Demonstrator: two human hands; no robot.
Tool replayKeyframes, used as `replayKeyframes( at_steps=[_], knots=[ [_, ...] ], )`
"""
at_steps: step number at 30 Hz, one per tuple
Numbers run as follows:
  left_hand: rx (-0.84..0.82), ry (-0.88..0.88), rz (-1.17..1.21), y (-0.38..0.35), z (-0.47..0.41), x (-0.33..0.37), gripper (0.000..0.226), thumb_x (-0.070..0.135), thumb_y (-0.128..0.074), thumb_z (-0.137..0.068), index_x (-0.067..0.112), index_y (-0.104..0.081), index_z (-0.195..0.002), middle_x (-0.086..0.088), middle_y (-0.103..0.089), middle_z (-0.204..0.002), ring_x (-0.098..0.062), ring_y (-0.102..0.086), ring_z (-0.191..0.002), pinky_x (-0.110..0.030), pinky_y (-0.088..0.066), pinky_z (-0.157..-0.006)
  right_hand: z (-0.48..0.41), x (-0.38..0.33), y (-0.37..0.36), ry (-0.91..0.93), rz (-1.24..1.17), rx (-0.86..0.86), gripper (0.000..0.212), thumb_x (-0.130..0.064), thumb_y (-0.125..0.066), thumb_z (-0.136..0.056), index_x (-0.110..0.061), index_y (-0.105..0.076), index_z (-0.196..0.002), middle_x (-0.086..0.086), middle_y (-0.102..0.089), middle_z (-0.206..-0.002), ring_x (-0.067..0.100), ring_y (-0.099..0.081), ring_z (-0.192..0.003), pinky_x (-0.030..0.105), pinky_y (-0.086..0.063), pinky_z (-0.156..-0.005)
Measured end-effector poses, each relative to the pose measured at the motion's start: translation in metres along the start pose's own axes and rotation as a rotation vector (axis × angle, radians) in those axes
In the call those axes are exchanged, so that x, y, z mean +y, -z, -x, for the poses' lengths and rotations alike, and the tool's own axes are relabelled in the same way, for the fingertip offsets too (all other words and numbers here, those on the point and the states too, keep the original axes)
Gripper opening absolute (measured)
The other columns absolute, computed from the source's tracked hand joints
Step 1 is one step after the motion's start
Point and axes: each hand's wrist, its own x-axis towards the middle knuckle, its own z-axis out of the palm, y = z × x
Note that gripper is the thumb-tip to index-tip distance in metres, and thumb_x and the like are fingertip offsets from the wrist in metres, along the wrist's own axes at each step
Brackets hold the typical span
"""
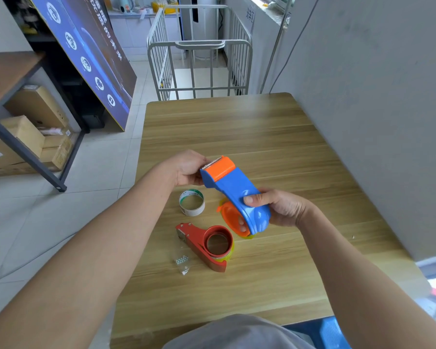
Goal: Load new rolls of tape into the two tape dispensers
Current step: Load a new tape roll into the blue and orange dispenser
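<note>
I hold a blue tape dispenser (233,187) with an orange blade head and an orange wheel above the wooden table (237,127). My right hand (280,207) grips its rounded rear end, thumb on top. My left hand (188,168) holds the serrated blade end. A white tape roll (192,202) with green print lies on the table below my left hand. Nearer to me a red dispenser (207,244) lies on its side with a clear roll on its hub.
A small clear plastic bag (183,260) lies left of the red dispenser. A grey wall (375,122) borders the table's right edge. A white metal cage cart (199,61) stands beyond the far edge. Cardboard boxes (25,137) sit under a desk at left.
</note>
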Motion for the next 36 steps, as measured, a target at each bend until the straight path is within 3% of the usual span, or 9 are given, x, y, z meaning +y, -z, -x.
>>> replayKeyframes(
  at_steps=[4, 8, 15, 19, 24, 27, 31, 34, 36],
  knots=[
    [0.057, 0.011, -0.004, 0.002, 0.0, -0.001, 0.022, 0.005, -0.05, -0.092, 0.008, -0.059, -0.072, -0.007, -0.053, -0.069, -0.014, -0.049, -0.06, -0.023, -0.046, -0.053, 0.002, 0.002, 0.003, 0.016, -0.024, 0.017, 0.037, -0.034, -0.066, -0.077, -0.009, -0.067, -0.104, 0.02, -0.067, -0.085, 0.024, -0.065, -0.067, 0.032, -0.055, -0.064],
    [0.187, 0.012, 0.065, 0.017, -0.001, 0.002, 0.021, 0.005, -0.051, -0.092, 0.007, -0.055, -0.071, -0.008, -0.052, -0.066, -0.013, -0.047, -0.058, -0.014, -0.038, -0.038, 0.007, 0.009, 0.006, -0.023, 0.054, 0.056, 0.04, -0.05, -0.076, -0.069, -0.017, -0.068, -0.09, 0.008, -0.066, -0.062, 0.018, -0.063, -0.053, 0.026, -0.054, -0.053],
    [0.399, -0.105, -0.052, 0.015, -0.012, 0.004, 0.022, 0.008, -0.053, -0.09, 0.009, -0.054, -0.068, -0.006, -0.057, -0.067, -0.014, -0.052, -0.058, -0.021, -0.036, -0.049, 0.001, 0.006, 0.007, -0.072, 0.169, 0.136, 0.036, -0.054, -0.068, -0.076, -0.019, -0.071, -0.08, 0.006, -0.066, -0.062, 0.018, -0.061, -0.054, 0.025, -0.053, -0.053],
    [0.477, -0.145, -0.096, 0.019, -0.016, 0.005, 0.023, 0.01, -0.054, -0.09, 0.01, -0.053, -0.067, -0.007, -0.058, -0.069, -0.014, -0.055, -0.057, -0.022, -0.036, -0.049, 0.003, 0.001, 0.013, -0.123, 0.246, 0.155, 0.055, -0.056, -0.064, -0.078, -0.007, -0.069, -0.103, 0.009, -0.065, -0.068, 0.021, -0.06, -0.06, 0.028, -0.053, -0.058],
    [0.566, -0.2, -0.093, 0.029, -0.021, 0.008, 0.014, 0.011, -0.053, -0.091, 0.002, -0.062, -0.096, -0.009, -0.061, -0.084, -0.01, -0.055, -0.056, -0.019, -0.038, -0.048, 0.009, -0.001, 0.017, -0.214, 0.334, 0.212, 0.061, -0.055, -0.066, -0.075, -0.001, -0.068, -0.104, 0.013, -0.064, -0.07, 0.023, -0.059, -0.059, 0.025, -0.051, -0.055],
    [0.607, -0.217, -0.118, 0.033, -0.022, 0.009, 0.016, 0.012, -0.053, -0.091, 0.002, -0.062, -0.099, -0.011, -0.062, -0.089, -0.009, -0.054, -0.054, -0.017, -0.038, -0.047, 0.009, -0.004, 0.017, -0.24, 0.359, 0.21, 0.064, -0.052, -0.064, -0.078, 0.006, -0.063, -0.107, 0.014, -0.062, -0.069, 0.024, -0.058, -0.057, 0.025, -0.051, -0.053],
    [0.68, -0.227, -0.125, 0.045, -0.021, 0.013, 0.02, 0.012, -0.054, -0.09, -0.001, -0.062, -0.101, -0.012, -0.061, -0.087, -0.01, -0.05, -0.052, -0.026, -0.044, -0.061, 0.016, -0.003, 0.023, -0.313, 0.402, 0.298, 0.055, -0.052, -0.067, -0.075, -0.002, -0.071, -0.099, 0.008, -0.069, -0.066, 0.02, -0.063, -0.056, 0.022, -0.05, -0.055],
    [0.606, -0.289, -0.141, 0.035, -0.017, 0.017, 0.014, 0.01, -0.054, -0.09, 0.004, -0.063, -0.081, -0.007, -0.061, -0.075, -0.009, -0.052, -0.052, -0.017, -0.044, -0.047, 0.009, 0.001, 0.025, -0.373, 0.457, 0.416, 0.046, -0.05, -0.068, -0.075, -0.005, -0.074, -0.087, 0.01, -0.071, -0.067, 0.021, -0.065, -0.055, 0.025, -0.052, -0.06],
    [0.516, -0.342, -0.144, 0.021, -0.014, 0.017, 0.024, 0.007, -0.053, -0.09, 0.01, -0.058, -0.067, -0.004, -0.059, -0.068, -0.01, -0.054, -0.053, -0.013, -0.043, -0.041, 0.0, 0.005, 0.025, -0.396, 0.45, 0.512, 0.043, -0.047, -0.069, -0.076, -0.005, -0.074, -0.082, 0.01, -0.071, -0.064, 0.02, -0.065, -0.052, 0.026, -0.054, -0.059]
  ],
)
